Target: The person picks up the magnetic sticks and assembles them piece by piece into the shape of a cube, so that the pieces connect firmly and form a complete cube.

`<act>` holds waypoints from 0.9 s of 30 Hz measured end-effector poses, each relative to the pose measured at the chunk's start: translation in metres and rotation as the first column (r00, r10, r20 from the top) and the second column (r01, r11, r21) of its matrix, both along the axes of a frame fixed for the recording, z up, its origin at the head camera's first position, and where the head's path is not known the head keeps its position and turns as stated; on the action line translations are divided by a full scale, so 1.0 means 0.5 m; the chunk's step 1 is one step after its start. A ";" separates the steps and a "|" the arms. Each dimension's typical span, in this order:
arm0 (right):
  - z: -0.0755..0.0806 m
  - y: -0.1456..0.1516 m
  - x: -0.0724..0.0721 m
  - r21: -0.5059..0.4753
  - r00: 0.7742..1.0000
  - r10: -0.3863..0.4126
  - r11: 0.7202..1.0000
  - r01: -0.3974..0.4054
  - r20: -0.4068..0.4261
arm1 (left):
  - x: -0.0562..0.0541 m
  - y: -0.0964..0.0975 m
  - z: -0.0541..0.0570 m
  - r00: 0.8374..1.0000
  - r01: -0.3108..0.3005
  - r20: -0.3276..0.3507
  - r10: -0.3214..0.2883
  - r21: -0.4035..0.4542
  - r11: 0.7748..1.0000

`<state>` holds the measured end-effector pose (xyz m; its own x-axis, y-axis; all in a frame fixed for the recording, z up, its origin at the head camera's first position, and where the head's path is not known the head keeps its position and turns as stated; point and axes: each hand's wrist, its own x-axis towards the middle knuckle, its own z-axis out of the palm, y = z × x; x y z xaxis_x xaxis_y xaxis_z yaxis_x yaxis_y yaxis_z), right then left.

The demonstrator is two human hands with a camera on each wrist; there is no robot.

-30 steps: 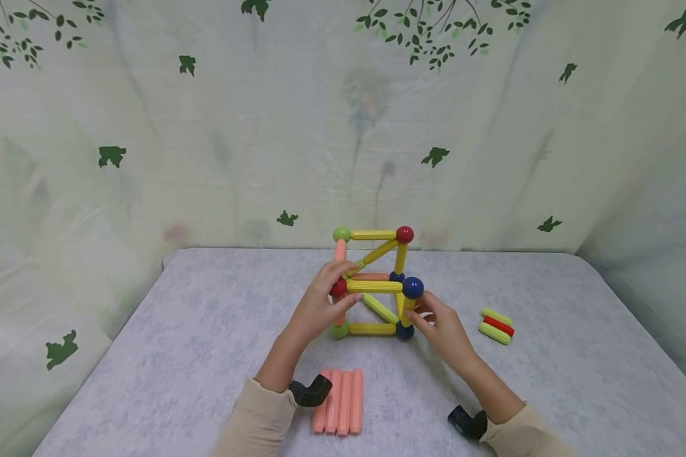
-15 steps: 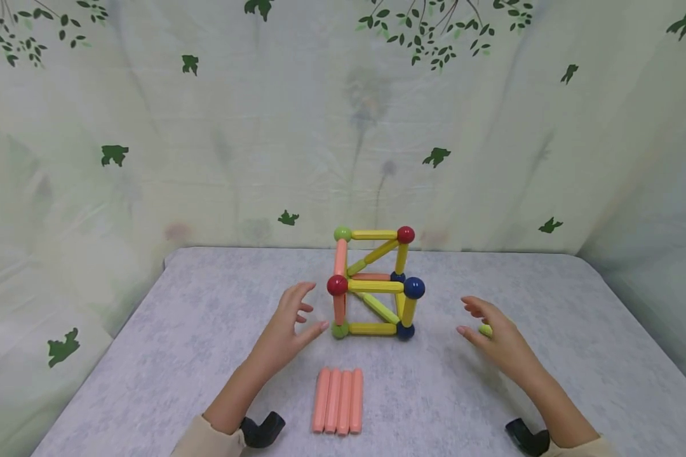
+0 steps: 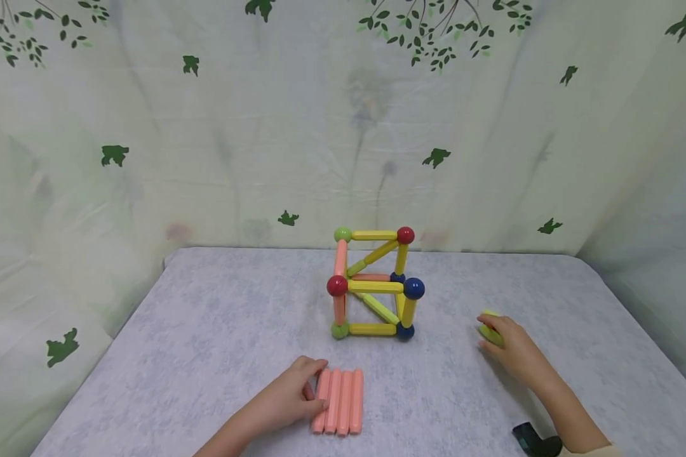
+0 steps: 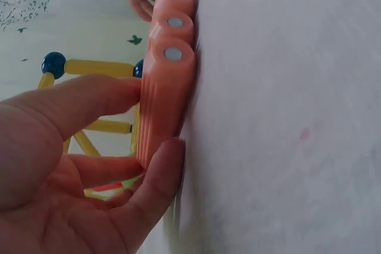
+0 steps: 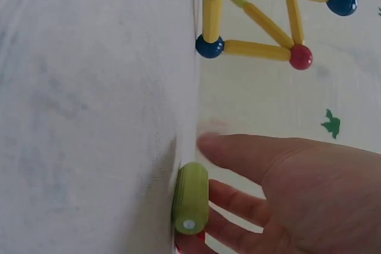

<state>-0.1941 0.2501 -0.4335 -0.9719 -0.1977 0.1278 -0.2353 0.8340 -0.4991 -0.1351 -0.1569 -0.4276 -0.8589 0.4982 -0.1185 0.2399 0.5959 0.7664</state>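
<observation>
In the head view, my left hand (image 3: 291,393) is at the left side of a row of pink magnetic rods (image 3: 345,403) lying side by side on the table. Its thumb and curled fingers grip the nearest pink rod (image 4: 164,93), as the left wrist view shows. On the right, my right hand (image 3: 514,349) reaches around the lime-green rods (image 5: 191,197), thumb apart from them and fingertips at their far side. A red rod (image 5: 199,239) shows only a sliver there. Between the hands stands a frame of yellow rods (image 3: 375,287), pink rods and coloured balls.
The frame's front corners carry a red ball (image 3: 337,285) and a blue ball (image 3: 414,289). A grey cloth-covered table (image 3: 223,304) runs back to a leaf-patterned curtain (image 3: 234,139). A black wrist camera (image 3: 536,439) sits on the right wrist.
Both hands have let go of the frame, which stays standing. My left hand has come down toward me to the pink rods, and my right hand has moved right to the green rods.
</observation>
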 end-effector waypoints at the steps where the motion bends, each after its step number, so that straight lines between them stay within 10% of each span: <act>1: -0.003 0.000 -0.001 0.005 1.000 -0.003 1.000 0.003 0.009 | 0.001 0.002 -0.002 1.000 -0.002 0.006 0.002 0.010 1.000; 11: 0.010 -0.014 0.004 -0.020 1.000 -0.001 1.000 0.001 0.013 | -0.003 0.005 0.012 0.984 -0.086 0.162 0.071 0.091 0.992; 19: 0.064 -0.089 0.034 -0.114 0.985 0.044 0.991 -0.063 -0.168 | -0.019 0.014 0.044 0.972 -0.227 -0.005 0.236 0.260 0.939; 27: 0.066 -0.185 0.033 -0.195 0.961 0.204 0.951 -0.239 -0.186 | -0.036 0.051 0.059 0.948 -0.163 -0.164 0.273 0.487 0.858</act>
<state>-0.1778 0.1574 -0.4005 -0.8692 -0.3564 0.3428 -0.4945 0.6296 -0.5992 -0.1532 -0.1312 -0.3979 -0.9276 0.2448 0.2821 0.3404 0.2435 0.9082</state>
